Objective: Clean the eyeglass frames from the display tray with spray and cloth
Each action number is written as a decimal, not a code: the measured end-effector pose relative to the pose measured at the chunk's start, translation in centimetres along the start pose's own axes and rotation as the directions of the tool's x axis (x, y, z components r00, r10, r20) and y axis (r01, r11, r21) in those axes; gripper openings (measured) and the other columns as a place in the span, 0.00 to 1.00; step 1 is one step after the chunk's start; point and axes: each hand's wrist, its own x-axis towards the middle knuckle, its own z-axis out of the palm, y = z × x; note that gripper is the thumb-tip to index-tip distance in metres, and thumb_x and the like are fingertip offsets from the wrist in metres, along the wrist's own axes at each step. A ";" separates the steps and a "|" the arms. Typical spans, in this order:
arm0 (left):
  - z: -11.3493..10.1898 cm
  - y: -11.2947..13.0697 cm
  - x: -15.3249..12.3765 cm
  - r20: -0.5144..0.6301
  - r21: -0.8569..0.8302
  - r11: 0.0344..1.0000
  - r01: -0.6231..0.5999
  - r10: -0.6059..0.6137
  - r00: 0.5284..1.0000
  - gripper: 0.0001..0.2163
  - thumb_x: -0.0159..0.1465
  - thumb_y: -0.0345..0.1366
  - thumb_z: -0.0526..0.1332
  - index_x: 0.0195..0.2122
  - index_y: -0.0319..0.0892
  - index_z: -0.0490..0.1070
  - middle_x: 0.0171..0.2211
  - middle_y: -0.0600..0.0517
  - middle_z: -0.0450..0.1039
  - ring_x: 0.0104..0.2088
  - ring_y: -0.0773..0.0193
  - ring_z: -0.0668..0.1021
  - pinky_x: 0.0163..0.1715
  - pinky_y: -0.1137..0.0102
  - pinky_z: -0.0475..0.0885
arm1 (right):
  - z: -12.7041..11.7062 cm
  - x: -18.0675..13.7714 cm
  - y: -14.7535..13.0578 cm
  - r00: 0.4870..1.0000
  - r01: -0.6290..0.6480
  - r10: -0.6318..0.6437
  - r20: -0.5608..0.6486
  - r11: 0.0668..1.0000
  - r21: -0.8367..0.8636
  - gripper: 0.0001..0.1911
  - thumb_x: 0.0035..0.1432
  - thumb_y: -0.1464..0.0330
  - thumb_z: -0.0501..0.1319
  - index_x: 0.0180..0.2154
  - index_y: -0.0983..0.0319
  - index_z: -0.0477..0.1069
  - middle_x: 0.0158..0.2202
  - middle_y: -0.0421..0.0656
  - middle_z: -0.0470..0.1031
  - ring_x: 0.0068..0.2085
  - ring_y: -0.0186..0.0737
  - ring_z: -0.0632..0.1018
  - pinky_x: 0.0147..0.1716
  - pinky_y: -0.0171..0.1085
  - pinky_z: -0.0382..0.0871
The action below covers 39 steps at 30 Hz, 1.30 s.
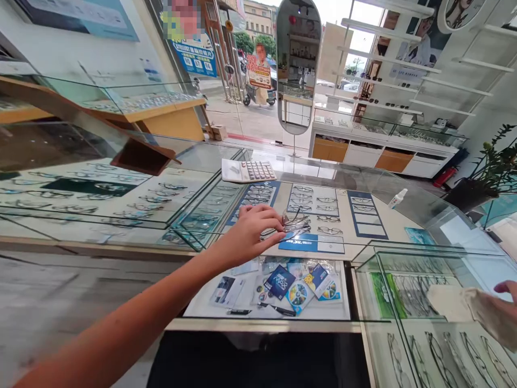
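Note:
My left hand (pixel 252 230) reaches forward over the glass counter (pixel 347 178). Its fingers are bent around a pair of thin-framed glasses (pixel 293 225) resting on the glass top. My right hand (pixel 509 291) shows only at the right edge of the view, where it pinches a cream cleaning cloth (pixel 480 311) that hangs over the right display case. Rows of glasses (pixel 319 202) lie on trays inside the case below the glass.
A calculator (pixel 248 171) sits on the counter behind my left hand. A small white spray bottle (pixel 398 198) lies to the right. Leaflets and a pen (pixel 278 309) lie on the lower shelf. An oval mirror (pixel 298 64) stands at the back, a potted plant (pixel 493 167) at far right.

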 end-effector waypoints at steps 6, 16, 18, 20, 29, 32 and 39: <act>1.7 0.7 4.9 0.122 0.016 0.993 -0.119 0.116 0.986 0.12 0.70 0.46 0.60 0.36 0.45 0.78 0.44 0.49 0.82 0.52 0.50 0.73 0.53 0.54 0.57 | 3.3 -3.7 -13.2 0.899 0.437 -0.433 -0.061 0.890 0.129 0.19 0.64 0.49 0.55 0.41 0.56 0.72 0.42 0.53 0.81 0.46 0.55 0.81 0.45 0.51 0.72; 9.0 4.2 15.8 0.309 0.100 0.972 -0.212 0.172 0.935 0.14 0.68 0.44 0.59 0.34 0.44 0.80 0.43 0.45 0.81 0.50 0.48 0.72 0.51 0.53 0.57 | 13.4 -6.5 -19.7 0.811 0.584 -0.570 -0.129 0.802 0.129 0.05 0.65 0.68 0.58 0.38 0.61 0.73 0.44 0.51 0.79 0.46 0.51 0.76 0.45 0.46 0.68; 10.6 4.7 17.5 0.331 0.123 0.968 -0.221 0.170 0.928 0.14 0.68 0.44 0.58 0.33 0.43 0.80 0.42 0.44 0.82 0.49 0.47 0.72 0.51 0.53 0.57 | 13.3 -6.6 -19.7 0.822 0.569 -0.556 -0.123 0.810 0.141 0.05 0.65 0.68 0.58 0.39 0.60 0.72 0.43 0.50 0.78 0.46 0.51 0.76 0.45 0.45 0.67; 12.0 5.2 18.6 0.353 0.139 0.963 -0.232 0.170 0.920 0.14 0.67 0.43 0.58 0.32 0.43 0.80 0.41 0.43 0.82 0.48 0.47 0.73 0.50 0.53 0.57 | 13.0 -6.8 -20.1 0.824 0.566 -0.554 -0.114 0.812 0.145 0.04 0.65 0.69 0.58 0.38 0.60 0.72 0.42 0.49 0.78 0.45 0.50 0.75 0.45 0.45 0.66; 14.7 5.4 19.1 0.365 0.162 0.947 -0.276 0.203 0.909 0.13 0.67 0.41 0.58 0.32 0.43 0.79 0.43 0.43 0.82 0.49 0.47 0.74 0.49 0.52 0.58 | 13.0 -7.5 -21.1 0.826 0.562 -0.558 -0.076 0.805 0.192 0.04 0.64 0.70 0.58 0.38 0.60 0.72 0.42 0.49 0.77 0.45 0.49 0.73 0.45 0.44 0.63; 14.6 5.2 19.1 0.381 0.151 0.950 -0.274 0.200 0.903 0.13 0.67 0.42 0.58 0.32 0.43 0.79 0.45 0.44 0.82 0.50 0.45 0.73 0.50 0.51 0.58 | 13.0 -7.7 -21.4 0.832 0.552 -0.551 -0.065 0.809 0.204 0.04 0.63 0.70 0.59 0.38 0.60 0.72 0.42 0.48 0.77 0.45 0.48 0.73 0.45 0.44 0.63; 14.3 4.5 18.9 0.386 0.170 0.928 -0.331 0.246 0.889 0.15 0.68 0.45 0.57 0.34 0.43 0.78 0.43 0.42 0.82 0.51 0.44 0.73 0.53 0.49 0.57 | 12.9 -8.1 -22.1 0.839 0.538 -0.543 -0.035 0.817 0.207 0.04 0.63 0.71 0.59 0.38 0.60 0.73 0.42 0.48 0.77 0.45 0.48 0.73 0.44 0.44 0.62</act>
